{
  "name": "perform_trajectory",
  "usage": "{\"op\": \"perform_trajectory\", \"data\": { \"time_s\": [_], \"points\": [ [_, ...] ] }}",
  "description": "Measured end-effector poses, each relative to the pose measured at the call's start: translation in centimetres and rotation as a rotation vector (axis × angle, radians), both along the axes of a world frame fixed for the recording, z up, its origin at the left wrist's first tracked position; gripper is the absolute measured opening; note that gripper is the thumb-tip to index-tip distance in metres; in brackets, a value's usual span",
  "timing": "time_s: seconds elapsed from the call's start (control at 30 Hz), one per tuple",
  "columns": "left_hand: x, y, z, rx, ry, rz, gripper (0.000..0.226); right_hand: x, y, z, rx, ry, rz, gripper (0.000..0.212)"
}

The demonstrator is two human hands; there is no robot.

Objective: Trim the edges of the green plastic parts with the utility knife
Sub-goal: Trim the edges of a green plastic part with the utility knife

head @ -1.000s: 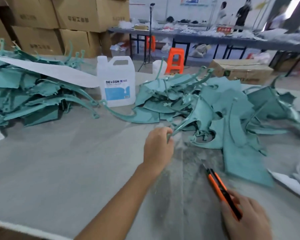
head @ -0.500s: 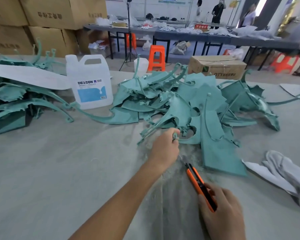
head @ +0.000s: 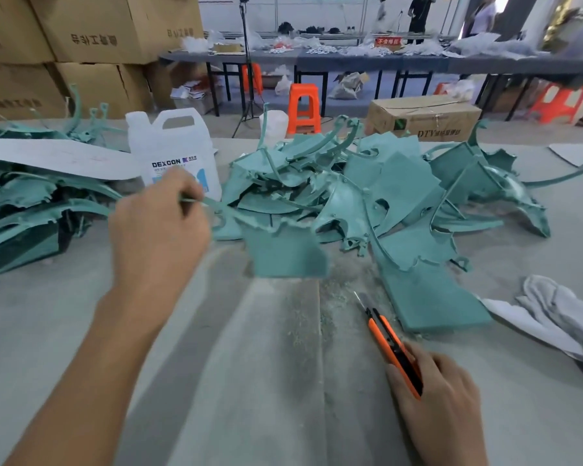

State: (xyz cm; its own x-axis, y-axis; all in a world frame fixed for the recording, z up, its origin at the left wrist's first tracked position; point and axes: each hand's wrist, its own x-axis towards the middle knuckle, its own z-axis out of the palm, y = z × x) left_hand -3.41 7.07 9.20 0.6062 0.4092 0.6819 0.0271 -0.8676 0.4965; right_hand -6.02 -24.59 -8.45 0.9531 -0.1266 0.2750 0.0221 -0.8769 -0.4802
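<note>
At eleven o'clock the white jug [head: 179,142] has a label reading DEXCON. At one o'clock a cardboard box [head: 424,117] is printed DTV, and the characters after it are unclear. Beyond it, the white characters on the red sign [head: 388,41] are too blurred to read.

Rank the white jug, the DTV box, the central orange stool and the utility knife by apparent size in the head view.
1. white jug
2. DTV box
3. orange stool and utility knife look alike: the stool is far and the knife near, so they are unranked.

Bright even indoor light, soft shadows, wide-angle edge bending, slight motion blur
</note>
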Motion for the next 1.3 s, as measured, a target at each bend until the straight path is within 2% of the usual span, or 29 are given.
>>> {"op": "perform_trajectory", "data": {
  "time_s": [0.07,0.17,0.3,0.4,0.5,0.53,0.63,0.67,0.73,0.83,0.93,1.0,1.1,1.2,1.27,1.3],
  "points": [
    [-1.0,3.4,0.3,-0.051,-0.011,0.015,0.020,0.0,-0.2,-0.2,-0.002,0.017,-0.004,0.048],
    [-1.3,8.4,0.0,-0.146,0.096,-0.144,0.029,0.0,-0.3,-0.3,0.026,0.003,-0.017,0.043],
    [-0.8,9.4,-1.8,-0.449,0.124,-0.268,0.066,-0.1,-0.3,-0.4,0.094,-0.048,-0.010,0.040],
    [-0.3,7.8,-4.7,-0.583,-0.023,-0.161,0.087,-0.3,-0.4,-0.4,0.139,-0.094,0.008,0.041],
    [0.1,6.3,-6.7,-0.831,-0.194,-0.106,0.106,-0.4,-0.4,-0.3,0.186,-0.093,0.008,0.040],
    [0.1,5.5,-7.2,-0.894,-0.214,-0.093,0.103,-0.4,-0.5,-0.3,0.193,-0.091,0.007,0.040],
    [-0.3,2.7,-9.5,-1.157,-0.191,-0.080,0.074,-0.6,-0.5,-0.2,0.220,-0.090,0.005,0.039],
    [-1.1,1.3,-10.7,-1.222,-0.154,-0.105,0.074,-0.6,-0.5,-0.2,0.232,-0.087,-0.001,0.039],
    [-3.4,-1.8,-13.2,-1.176,-0.035,-0.132,0.074,-0.8,-0.4,-0.1,0.257,-0.094,-0.016,0.040],
    [-4.8,-3.7,-16.3,-0.984,0.118,-0.070,0.056,-0.7,-0.5,-0.1,0.288,-0.069,-0.023,0.039],
    [-4.5,-2.7,-16.5,-0.980,0.077,0.011,0.035,-0.7,-0.8,0.0,0.322,-0.050,-0.009,0.039],
    [-5.0,-1.6,-15.4,-1.017,0.063,-0.061,0.026,-0.9,-0.8,0.2,0.356,-0.041,-0.013,0.039],
    [-6.5,0.1,-13.6,-1.103,0.123,-0.298,0.036,-1.1,-0.8,0.3,0.411,-0.046,-0.031,0.039],
    [-7.2,1.2,-13.1,-1.087,0.149,-0.207,0.053,-1.2,-0.9,0.4,0.404,-0.028,-0.037,0.043],
    [-7.1,1.2,-13.5,-1.169,0.128,-0.124,0.045,-1.2,-1.0,0.4,0.398,-0.020,-0.023,0.045],
    [-7.1,1.1,-13.8,-1.281,0.112,-0.130,0.037,-1.3,-1.1,0.6,0.402,-0.024,-0.008,0.046]
  ]
}}
